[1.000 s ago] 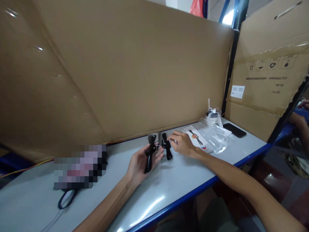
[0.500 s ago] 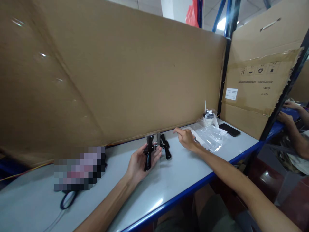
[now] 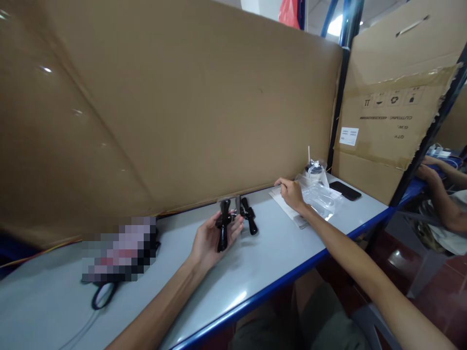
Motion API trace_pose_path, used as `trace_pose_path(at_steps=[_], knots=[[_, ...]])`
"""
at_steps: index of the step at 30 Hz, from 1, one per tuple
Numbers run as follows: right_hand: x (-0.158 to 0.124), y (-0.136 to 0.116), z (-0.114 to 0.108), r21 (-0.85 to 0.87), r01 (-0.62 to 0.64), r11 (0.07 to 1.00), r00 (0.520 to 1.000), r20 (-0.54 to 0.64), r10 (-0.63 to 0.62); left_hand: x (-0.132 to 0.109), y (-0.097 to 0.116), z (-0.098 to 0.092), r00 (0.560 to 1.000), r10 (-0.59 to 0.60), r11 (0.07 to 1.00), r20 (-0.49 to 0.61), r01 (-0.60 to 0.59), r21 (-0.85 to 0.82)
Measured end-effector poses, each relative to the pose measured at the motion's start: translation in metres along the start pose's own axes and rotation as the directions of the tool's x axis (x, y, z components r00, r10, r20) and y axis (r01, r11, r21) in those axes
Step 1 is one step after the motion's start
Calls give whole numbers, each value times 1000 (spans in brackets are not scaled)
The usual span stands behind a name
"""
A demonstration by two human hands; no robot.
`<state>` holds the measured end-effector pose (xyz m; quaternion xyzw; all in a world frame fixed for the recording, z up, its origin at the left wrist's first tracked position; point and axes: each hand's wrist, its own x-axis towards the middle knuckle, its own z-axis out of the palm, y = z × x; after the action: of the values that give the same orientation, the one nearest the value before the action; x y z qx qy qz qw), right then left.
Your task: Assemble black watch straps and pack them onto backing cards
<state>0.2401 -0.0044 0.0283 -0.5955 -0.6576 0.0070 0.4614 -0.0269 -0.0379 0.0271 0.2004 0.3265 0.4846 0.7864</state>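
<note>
My left hand is turned palm up, its fingers round a glossy black two-lobed part with a shiny metal piece at its middle. Just right of those fingertips, a similar black two-lobed part rests near the cardboard. A flat greyish piece shows between the two; whether it joins them I cannot tell. Over the white papers is my right hand, its fingers curled together and the index finger bent toward the left. What it holds, if anything, is hidden.
Clear plastic packaging, a lidded cup with a straw and a black phone occupy the table's right end. At left lies a blurred-out item with a black loop. Cardboard walls the back. Another person's arm shows far right.
My right hand has moved right and slightly away, above the papers, and its index finger is more bent. My left hand still holds the black part. The view has shifted slightly.
</note>
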Motion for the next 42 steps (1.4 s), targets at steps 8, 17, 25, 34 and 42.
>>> trace_pose_path(at_steps=[8, 17, 25, 34, 42], knots=[[-78, -8, -78, -435, 72, 898, 953, 294, 66, 0, 0, -1, 999, -13, 1000, 35, 13, -2], [-175, -25, -73, -571, 267, 777, 927, 373, -45, 2, -2, -2, 998, -12, 999, 58, 10, 36], [-243, -51, -74, -402, 500, 767, 864, 285, -414, 8, -2, -4, 999, 0, 1000, 47, 0, 1], [-232, -37, -81, -428, 338, 838, 939, 211, -271, 7, -1, -5, 998, 17, 1000, 61, -15, -27], [-225, -34, -96, -559, 133, 819, 979, 201, -22, 10, -2, -5, 999, 9, 1000, 45, -10, 23]])
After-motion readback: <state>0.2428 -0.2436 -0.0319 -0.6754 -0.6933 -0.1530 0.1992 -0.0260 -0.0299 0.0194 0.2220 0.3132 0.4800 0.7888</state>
